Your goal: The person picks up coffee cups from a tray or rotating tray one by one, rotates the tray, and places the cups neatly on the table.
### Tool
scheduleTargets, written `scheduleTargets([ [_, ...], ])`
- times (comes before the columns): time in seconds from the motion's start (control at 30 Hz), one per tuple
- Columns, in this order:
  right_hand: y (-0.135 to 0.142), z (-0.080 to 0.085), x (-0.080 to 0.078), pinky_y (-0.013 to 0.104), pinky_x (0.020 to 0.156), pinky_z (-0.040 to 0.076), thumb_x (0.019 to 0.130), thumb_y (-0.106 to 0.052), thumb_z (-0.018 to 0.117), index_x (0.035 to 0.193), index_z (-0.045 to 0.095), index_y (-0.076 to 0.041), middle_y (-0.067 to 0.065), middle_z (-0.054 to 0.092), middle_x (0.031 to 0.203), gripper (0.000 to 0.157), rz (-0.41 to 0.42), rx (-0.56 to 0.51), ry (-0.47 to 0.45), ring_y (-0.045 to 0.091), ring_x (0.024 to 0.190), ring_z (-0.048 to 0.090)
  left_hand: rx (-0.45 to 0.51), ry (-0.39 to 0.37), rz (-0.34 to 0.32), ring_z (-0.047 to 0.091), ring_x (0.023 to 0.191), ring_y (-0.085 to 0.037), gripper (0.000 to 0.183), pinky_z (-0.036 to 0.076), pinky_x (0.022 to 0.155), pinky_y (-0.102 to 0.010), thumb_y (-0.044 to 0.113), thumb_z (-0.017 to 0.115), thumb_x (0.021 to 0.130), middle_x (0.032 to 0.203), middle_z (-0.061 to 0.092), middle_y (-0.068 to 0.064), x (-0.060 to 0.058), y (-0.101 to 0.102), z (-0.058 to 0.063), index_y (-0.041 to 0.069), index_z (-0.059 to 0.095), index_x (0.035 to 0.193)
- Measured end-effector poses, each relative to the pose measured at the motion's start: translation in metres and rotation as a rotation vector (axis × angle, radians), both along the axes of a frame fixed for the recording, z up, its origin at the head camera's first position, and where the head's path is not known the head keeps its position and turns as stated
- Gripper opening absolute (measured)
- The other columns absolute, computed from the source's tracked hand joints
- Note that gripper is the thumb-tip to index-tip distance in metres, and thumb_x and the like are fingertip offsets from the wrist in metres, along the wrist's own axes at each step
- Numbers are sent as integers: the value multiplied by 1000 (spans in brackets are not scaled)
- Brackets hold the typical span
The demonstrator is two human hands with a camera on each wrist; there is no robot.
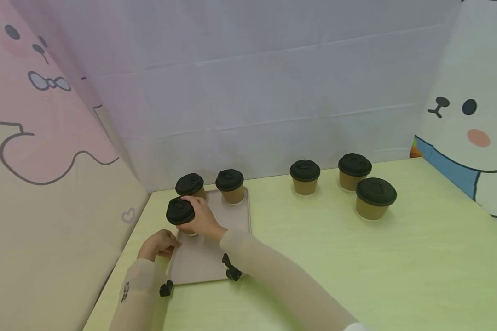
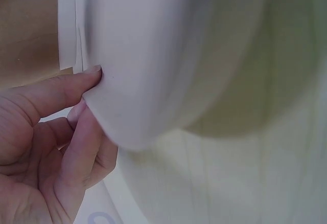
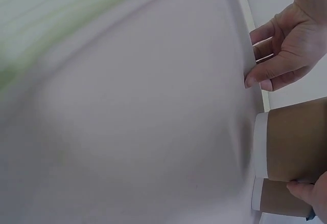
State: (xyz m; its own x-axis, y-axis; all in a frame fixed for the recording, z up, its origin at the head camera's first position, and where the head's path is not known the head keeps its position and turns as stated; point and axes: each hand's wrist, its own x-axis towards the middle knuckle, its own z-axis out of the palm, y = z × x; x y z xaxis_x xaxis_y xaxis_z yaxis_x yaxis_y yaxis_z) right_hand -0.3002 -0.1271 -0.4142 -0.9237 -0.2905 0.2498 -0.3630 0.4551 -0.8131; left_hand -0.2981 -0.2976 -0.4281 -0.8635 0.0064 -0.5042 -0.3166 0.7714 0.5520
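Note:
My right hand (image 1: 203, 220) grips a brown paper cup with a black lid (image 1: 180, 211) at the left side of a pale pinkish tray (image 1: 203, 266). In the right wrist view, the white base band of this brown cup (image 3: 296, 144) is right at the tray surface. My left hand (image 1: 159, 243) pinches the tray's left edge; in the left wrist view its thumb (image 2: 76, 87) lies on top and the fingers curl beneath. Behind the gripped cup, a second lidded cup (image 1: 189, 185) stands at the tray's back left, a third (image 1: 230, 185) at its back right.
To the right on the yellow-green table (image 1: 314, 257) stand three more lidded cups: one near the back cloth (image 1: 304, 177), another farther right (image 1: 354, 171), and one in front of that (image 1: 375, 197). Printed cloth walls rise at the left, back and right.

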Motion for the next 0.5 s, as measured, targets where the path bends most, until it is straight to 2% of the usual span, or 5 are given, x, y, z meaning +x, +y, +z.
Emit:
scheduleTargets([
  [0.23, 4, 3, 5, 36, 98, 41, 70, -25, 80, 134, 40, -21, 12, 40, 135, 76, 16, 4, 17, 26, 122, 46, 4, 3, -6, 54, 69, -17, 15, 53, 65, -32, 5, 60, 86, 75, 53, -7, 2, -1, 1, 2, 49, 75],
  [0.5, 8, 11, 10, 36, 98, 41, 70, -24, 80, 135, 40, -21, 12, 40, 134, 76, 35, 11, 39, 26, 121, 47, 13, -12, -3, 52, 69, -16, 16, 52, 65, -31, 6, 59, 86, 74, 50, -6, 0, 0, 3, 4, 47, 75],
])
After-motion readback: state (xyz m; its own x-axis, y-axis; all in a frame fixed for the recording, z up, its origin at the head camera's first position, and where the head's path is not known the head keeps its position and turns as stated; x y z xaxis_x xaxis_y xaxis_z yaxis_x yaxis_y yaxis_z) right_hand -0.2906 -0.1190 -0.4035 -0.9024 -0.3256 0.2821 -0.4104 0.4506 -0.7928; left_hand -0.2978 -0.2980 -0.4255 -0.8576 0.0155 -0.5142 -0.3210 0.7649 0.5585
